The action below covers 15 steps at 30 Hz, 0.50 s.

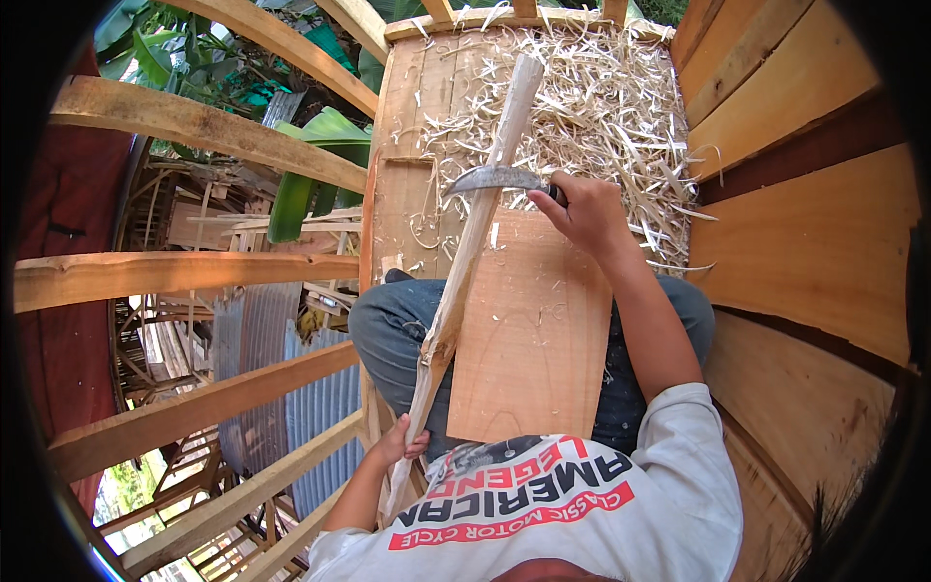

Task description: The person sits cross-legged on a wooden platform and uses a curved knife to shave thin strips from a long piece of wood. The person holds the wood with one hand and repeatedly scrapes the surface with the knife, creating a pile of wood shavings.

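A long, pale, partly peeled wooden pole [468, 254] slants from my left side up toward the far pile of shavings. My left hand [400, 441] is closed around its near end, beside my left hip. In my right hand [588, 209] I grip the dark handle of a curved knife [497, 178]. Its grey blade lies across the upper part of the pole, tip toward the left. Under and beside the pole, a flat wooden board [533, 330] rests over my lap between my knees, with a few small chips on it.
Curly wood shavings [601, 126] cover much of the plank floor [402, 209] ahead. Wooden rails [194, 281] run along the left, with corrugated metal sheets [320, 398] and banana leaves [325, 131] beyond. A plank wall [805, 252] stands close on the right.
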Available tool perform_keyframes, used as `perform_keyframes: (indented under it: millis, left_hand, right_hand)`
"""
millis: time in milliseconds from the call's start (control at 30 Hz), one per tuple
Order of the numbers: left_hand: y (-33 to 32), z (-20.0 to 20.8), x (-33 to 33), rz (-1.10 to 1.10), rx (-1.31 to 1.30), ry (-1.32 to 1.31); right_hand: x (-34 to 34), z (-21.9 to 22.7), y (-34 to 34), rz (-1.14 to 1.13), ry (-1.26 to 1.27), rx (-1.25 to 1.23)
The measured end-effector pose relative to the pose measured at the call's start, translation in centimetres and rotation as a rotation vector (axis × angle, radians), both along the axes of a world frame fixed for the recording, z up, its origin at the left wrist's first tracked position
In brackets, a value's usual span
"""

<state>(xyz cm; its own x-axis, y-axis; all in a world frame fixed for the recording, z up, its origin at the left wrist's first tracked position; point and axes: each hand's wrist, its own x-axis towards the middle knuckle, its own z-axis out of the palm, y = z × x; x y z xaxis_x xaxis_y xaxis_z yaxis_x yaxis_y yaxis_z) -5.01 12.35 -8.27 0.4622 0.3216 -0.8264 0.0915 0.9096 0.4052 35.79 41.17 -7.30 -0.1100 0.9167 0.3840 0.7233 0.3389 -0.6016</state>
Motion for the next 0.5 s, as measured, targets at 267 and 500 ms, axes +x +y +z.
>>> perform_keyframes:
  millis: [267,500]
  left_hand:
    - [-0.1,1.2,1.7,0.049,0.063,0.143]
    - [0.5,1.8,1.5,0.025,0.039,0.144]
  right_hand:
    - [-0.1,-0.7,1.6,-0.202,-0.159,0.051]
    - [2.3,-2.2,3.3,-0.359,-0.195,0.031]
